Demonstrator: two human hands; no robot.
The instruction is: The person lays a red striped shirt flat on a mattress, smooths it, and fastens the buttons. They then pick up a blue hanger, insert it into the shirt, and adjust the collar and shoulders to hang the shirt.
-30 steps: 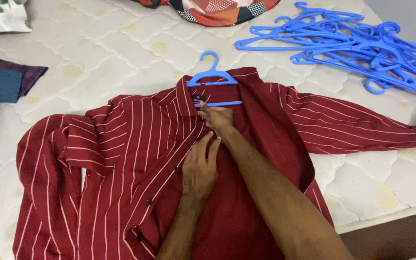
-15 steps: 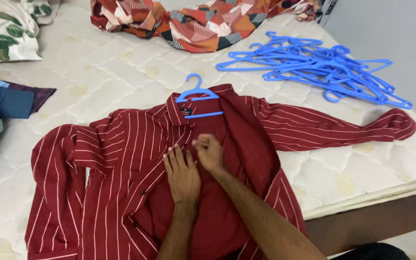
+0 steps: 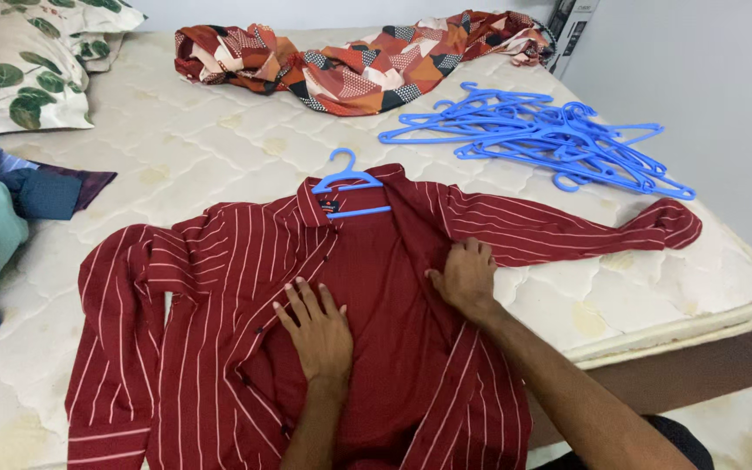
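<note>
While the red striped shirt (image 3: 219, 287) lies spread face-up on the bare mattress (image 3: 219, 148), both hands rest flat on it. Its collar points away from the person, and a blue hanger (image 3: 350, 187) sits inside the neck, its hook sticking out past the collar onto the mattress. The left hand (image 3: 317, 326) lies open, fingers spread, palm down on the dark inner back of the shirt, just beside the buttoned edge of the left front panel — it grips nothing. The right hand (image 3: 465, 274) is also open and pressed down, its fingers lying on the edge of the right front panel where that panel meets the sleeve; whether the thumb pinches any cloth cannot be told. Between the two hands the shirt is open, showing its plain red inside. One sleeve stretches out to the right toward the mattress edge, the other lies folded down along the left side. Beyond the shirt, well apart from the hands, a pile of blue hangers (image 3: 559, 135) lies near the right edge, and a patterned orange cloth (image 3: 350, 57) is bunched at the far side. A leaf-print pillow (image 3: 19, 70) and some folded clothes (image 3: 10, 200) sit at the left.
</note>
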